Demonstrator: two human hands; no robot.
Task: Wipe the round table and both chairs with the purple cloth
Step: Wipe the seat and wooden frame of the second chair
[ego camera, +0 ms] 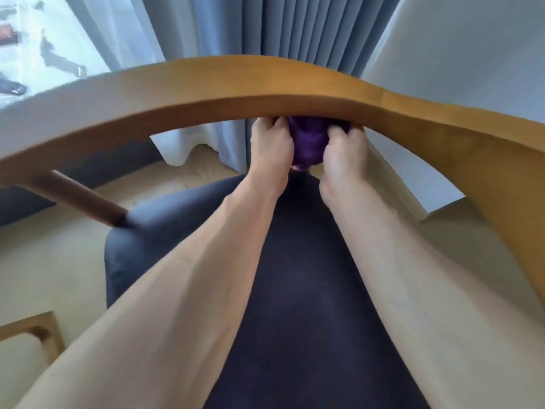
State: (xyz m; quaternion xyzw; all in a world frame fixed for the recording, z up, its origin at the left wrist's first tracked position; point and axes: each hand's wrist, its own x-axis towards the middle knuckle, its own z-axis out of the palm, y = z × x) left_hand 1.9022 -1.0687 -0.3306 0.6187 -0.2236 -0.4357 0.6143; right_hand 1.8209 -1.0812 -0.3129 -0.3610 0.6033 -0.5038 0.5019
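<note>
Purple cloth (308, 143) is bunched into a wad, no clear long axis; it sits up against the underside of the chair's curved wooden back rail (236, 84), about mid-span, with a bit hanging down toward the seat (295, 290). The rail arcs left-to-right across the view, ends curving toward the camera.

Left hand (271, 146): fingers curled round the left side of the cloth, back of hand toward camera, fingertips tucked just under the rail edge. Right hand (343, 152): same on the right side, fingers curled into the cloth, knuckles touching the rail's lower edge. Both forearms run straight out from the camera over the dark seat, converging at the cloth.

Grey curtain (295, 31) hangs behind the rail. No readable writing; frame is motion-blurred.
</note>
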